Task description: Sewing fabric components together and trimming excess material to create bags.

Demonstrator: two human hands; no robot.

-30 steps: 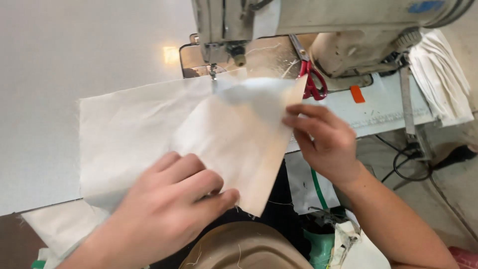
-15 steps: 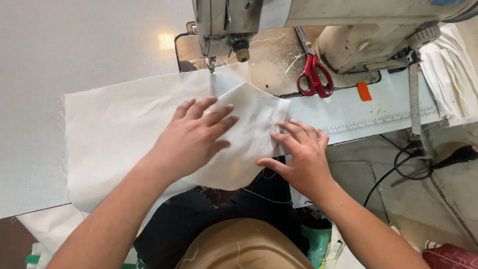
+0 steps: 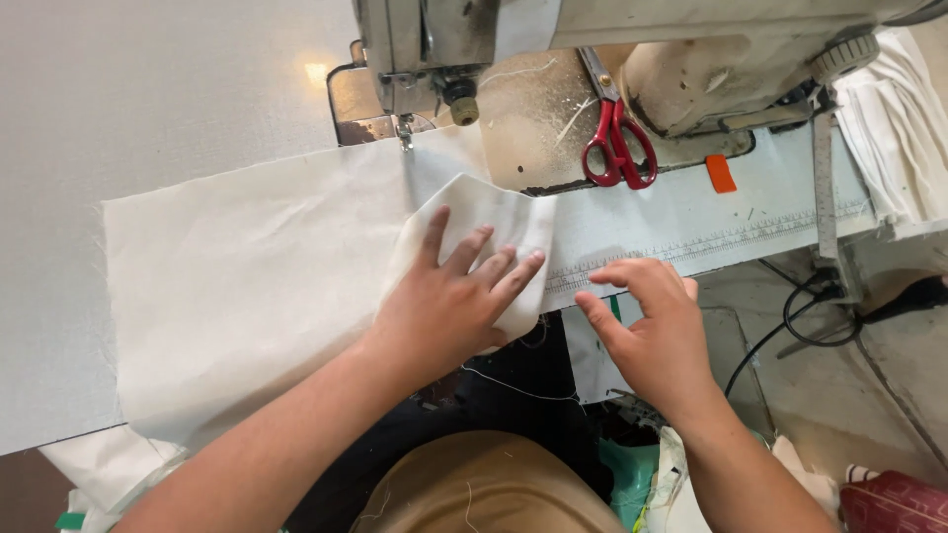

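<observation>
The left hand (image 3: 449, 301) lies flat, fingers spread and released, pressing down the folded flap (image 3: 494, 212) of a cream cloth (image 3: 247, 286). It grasps nothing, only weighs the fold against the surface (image 3: 148, 99). The right hand (image 3: 652, 331), at about 4 o'clock from the flap, rests its loosely bent fingers on the front edge of the surface, on a printed measuring strip (image 3: 711, 247). It touches no cloth and holds nothing.

The work in hand looks like flattening and squaring the fold. The cloth's far edge sits right under the needle (image 3: 403, 128) of the sewing machine (image 3: 691, 59), at 12 o'clock from the left hand. As a judgement, any stitching would call for a smooth fold and layers with aligned edges — the flap's right corner bulges a little.

The cloth is a wide plain-woven panel, off-white and lightly creased, with frayed threads along its left edge. It spreads from 9 o'clock to the centre and overhangs the near edge of the surface.

Red-handled scissors (image 3: 617, 148) lie on the machine bed at 1 o'clock, well apart from both hands, and a pile of white fabric (image 3: 894, 128) sits at 2 o'clock.
</observation>
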